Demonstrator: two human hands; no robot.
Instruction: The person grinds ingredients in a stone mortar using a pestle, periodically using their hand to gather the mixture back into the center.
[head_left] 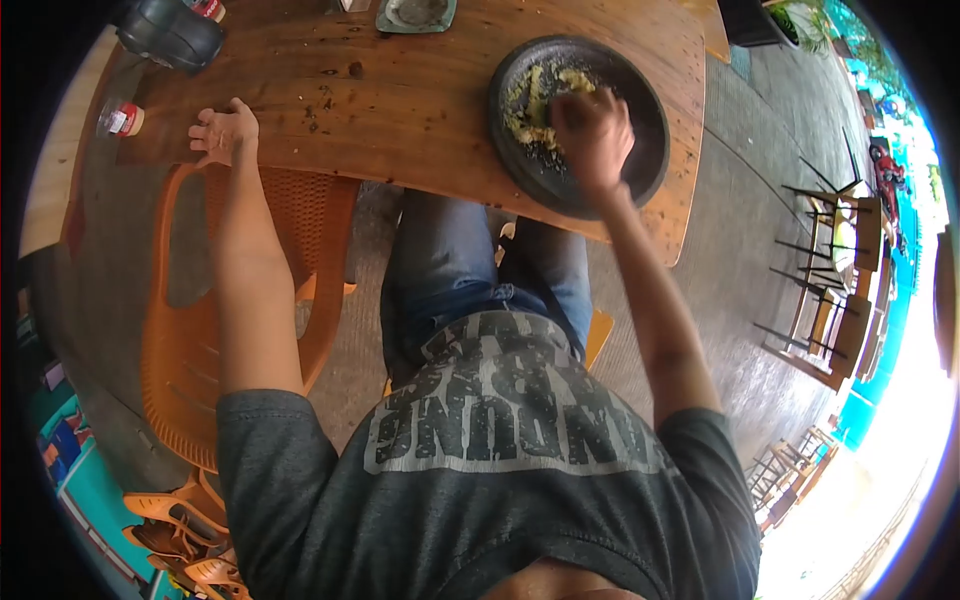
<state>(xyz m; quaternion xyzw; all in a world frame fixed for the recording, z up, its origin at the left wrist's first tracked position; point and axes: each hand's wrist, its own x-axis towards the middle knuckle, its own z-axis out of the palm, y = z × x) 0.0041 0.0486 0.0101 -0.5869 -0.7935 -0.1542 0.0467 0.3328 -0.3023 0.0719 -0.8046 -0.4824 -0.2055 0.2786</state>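
Observation:
A round dark stone mortar (645, 150) sits at the right part of the wooden table. Yellow-green mashed food (522, 115) with white bits is spread inside it. Over the bowl, my right hand (597, 140) is closed around a dark rounded object (568, 112), perhaps a pestle, pressed at the food; most of it is hidden by the fingers. At the table's left edge my left hand (226, 132) rests palm up with its fingers apart, holding nothing. Beside it on the left is a clear jar with a red label (122, 119).
A dark bottle (172, 36) lies at the back left of the table (420, 110). A greenish square ashtray (416, 13) is at the far edge. An orange plastic chair (180, 370) stands at the left, below my left arm. Wooden chairs (853, 340) stand farther off right.

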